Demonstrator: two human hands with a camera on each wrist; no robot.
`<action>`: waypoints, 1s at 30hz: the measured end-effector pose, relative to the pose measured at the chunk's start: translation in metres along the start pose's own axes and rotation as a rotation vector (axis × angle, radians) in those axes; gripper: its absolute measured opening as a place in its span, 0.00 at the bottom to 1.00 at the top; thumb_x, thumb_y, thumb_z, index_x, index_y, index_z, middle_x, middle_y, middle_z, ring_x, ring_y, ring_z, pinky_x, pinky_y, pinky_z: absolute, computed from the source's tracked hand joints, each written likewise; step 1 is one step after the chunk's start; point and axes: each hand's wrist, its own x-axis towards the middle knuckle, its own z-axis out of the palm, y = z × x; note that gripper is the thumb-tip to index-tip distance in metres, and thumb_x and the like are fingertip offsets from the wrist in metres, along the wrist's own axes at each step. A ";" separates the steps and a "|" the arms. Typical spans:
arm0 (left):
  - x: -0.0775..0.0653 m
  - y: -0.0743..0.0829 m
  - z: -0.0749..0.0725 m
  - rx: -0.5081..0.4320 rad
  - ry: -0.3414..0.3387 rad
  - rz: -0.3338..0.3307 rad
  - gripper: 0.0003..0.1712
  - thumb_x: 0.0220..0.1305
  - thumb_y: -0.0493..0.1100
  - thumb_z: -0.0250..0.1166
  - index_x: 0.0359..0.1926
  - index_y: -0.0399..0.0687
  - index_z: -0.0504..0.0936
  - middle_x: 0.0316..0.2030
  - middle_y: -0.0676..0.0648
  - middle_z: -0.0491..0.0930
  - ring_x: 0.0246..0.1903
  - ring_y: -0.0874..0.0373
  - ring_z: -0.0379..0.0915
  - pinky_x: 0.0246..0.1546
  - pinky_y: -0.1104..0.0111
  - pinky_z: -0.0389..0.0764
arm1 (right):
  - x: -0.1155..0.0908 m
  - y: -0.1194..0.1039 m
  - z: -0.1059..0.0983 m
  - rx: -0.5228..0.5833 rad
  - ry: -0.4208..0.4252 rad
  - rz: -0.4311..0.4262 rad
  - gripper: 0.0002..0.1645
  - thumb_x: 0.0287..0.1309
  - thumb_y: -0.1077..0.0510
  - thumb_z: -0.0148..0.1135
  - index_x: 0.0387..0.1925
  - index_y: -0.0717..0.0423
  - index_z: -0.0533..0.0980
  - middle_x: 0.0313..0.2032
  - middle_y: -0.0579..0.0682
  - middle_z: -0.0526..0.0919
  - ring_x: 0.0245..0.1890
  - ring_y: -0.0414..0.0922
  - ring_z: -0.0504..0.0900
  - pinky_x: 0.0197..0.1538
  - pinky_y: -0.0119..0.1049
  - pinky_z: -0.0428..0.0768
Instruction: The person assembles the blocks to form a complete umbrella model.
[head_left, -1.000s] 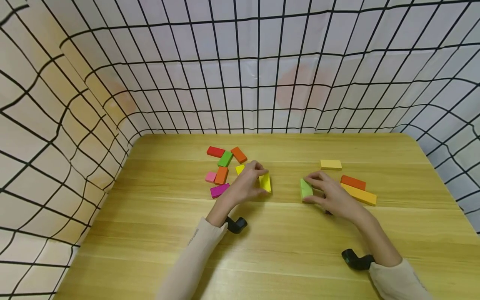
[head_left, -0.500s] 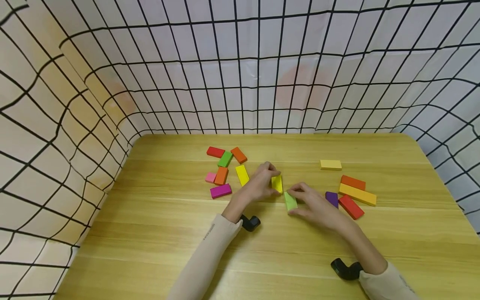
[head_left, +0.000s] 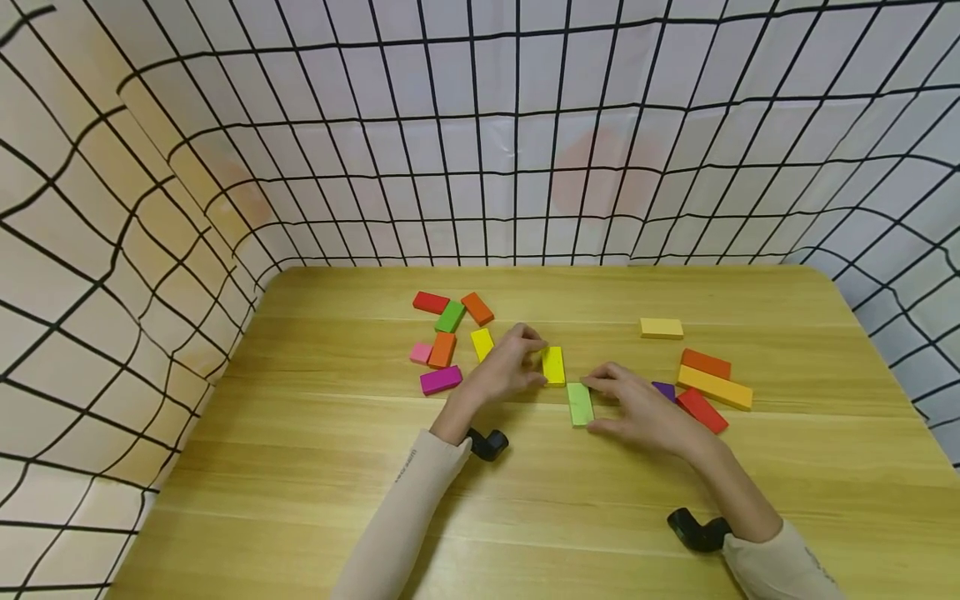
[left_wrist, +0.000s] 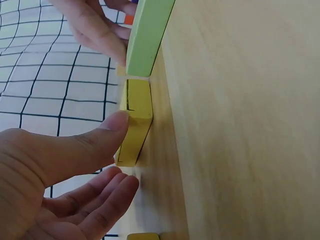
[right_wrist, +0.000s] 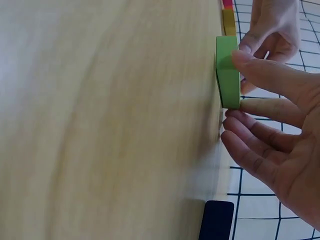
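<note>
A yellow block (head_left: 552,367) lies flat on the wooden table, left of and slightly farther than a light green block (head_left: 581,405). My left hand (head_left: 506,367) is beside the yellow block, its thumb and fingers spread at the block's left edge. In the left wrist view the thumb (left_wrist: 112,127) overlaps the block's corner, and the other fingers (left_wrist: 117,200) are apart from it. To the right of the light green block is my right hand (head_left: 637,407), thumb and forefinger parted at its right edge. The right wrist view has the fingertips (right_wrist: 242,56) right at that block (right_wrist: 228,75).
Red, green, orange, pink, magenta and yellow blocks (head_left: 482,343) lie on the left. On the right are a pale yellow block (head_left: 661,328), an orange-red one (head_left: 706,363), a long orange-yellow one (head_left: 715,388), a red one (head_left: 702,411) and a purple one (head_left: 663,390). Black-grid sheeting (head_left: 517,150) surrounds the table.
Both hands brought their blocks toward each other, the yellow rightward and the light green leftward and nearer. Since half a second ago the fingers have loosened and drawn slightly back from both blocks.
</note>
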 end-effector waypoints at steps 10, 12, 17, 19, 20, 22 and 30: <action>0.002 -0.002 0.003 -0.031 0.005 0.012 0.29 0.64 0.34 0.73 0.65 0.31 0.78 0.62 0.38 0.76 0.55 0.46 0.80 0.59 0.63 0.84 | 0.003 0.002 0.003 -0.022 0.008 -0.044 0.35 0.57 0.54 0.78 0.63 0.65 0.78 0.55 0.56 0.81 0.56 0.55 0.81 0.58 0.56 0.82; 0.002 -0.002 0.003 -0.036 0.008 0.017 0.29 0.64 0.34 0.72 0.65 0.31 0.78 0.62 0.38 0.76 0.56 0.45 0.81 0.59 0.64 0.84 | 0.004 0.001 0.005 -0.030 0.017 -0.044 0.35 0.56 0.54 0.78 0.62 0.65 0.79 0.55 0.57 0.81 0.56 0.56 0.81 0.59 0.56 0.82; 0.002 -0.002 0.004 -0.038 0.011 0.030 0.28 0.65 0.33 0.72 0.64 0.31 0.79 0.61 0.38 0.76 0.56 0.45 0.81 0.58 0.65 0.84 | 0.009 -0.004 0.008 -0.030 0.032 -0.021 0.35 0.55 0.54 0.79 0.62 0.66 0.79 0.56 0.59 0.82 0.56 0.58 0.82 0.60 0.58 0.81; 0.003 -0.003 0.005 -0.048 0.008 0.031 0.28 0.64 0.33 0.72 0.64 0.30 0.78 0.61 0.37 0.76 0.56 0.45 0.81 0.59 0.65 0.84 | 0.011 -0.006 0.009 -0.026 0.040 -0.017 0.37 0.55 0.54 0.79 0.63 0.66 0.78 0.55 0.59 0.82 0.56 0.58 0.82 0.59 0.58 0.81; 0.003 -0.003 0.005 -0.051 0.007 0.031 0.28 0.64 0.33 0.72 0.64 0.31 0.78 0.61 0.37 0.76 0.56 0.45 0.81 0.58 0.65 0.84 | 0.012 -0.006 0.009 -0.023 0.041 -0.016 0.37 0.55 0.55 0.79 0.63 0.67 0.77 0.55 0.59 0.82 0.55 0.58 0.82 0.59 0.58 0.82; 0.004 -0.003 0.006 -0.061 0.004 0.029 0.28 0.65 0.33 0.72 0.64 0.31 0.79 0.61 0.38 0.76 0.56 0.45 0.81 0.58 0.66 0.84 | 0.013 -0.008 0.010 -0.018 0.048 -0.016 0.40 0.54 0.55 0.79 0.65 0.67 0.76 0.54 0.59 0.83 0.54 0.57 0.83 0.57 0.57 0.82; 0.006 -0.004 0.007 -0.083 0.006 0.029 0.26 0.65 0.32 0.70 0.64 0.31 0.79 0.62 0.39 0.76 0.55 0.47 0.82 0.57 0.68 0.84 | 0.017 -0.013 0.013 -0.017 0.075 0.011 0.43 0.52 0.55 0.81 0.67 0.65 0.74 0.51 0.57 0.85 0.50 0.56 0.85 0.54 0.57 0.83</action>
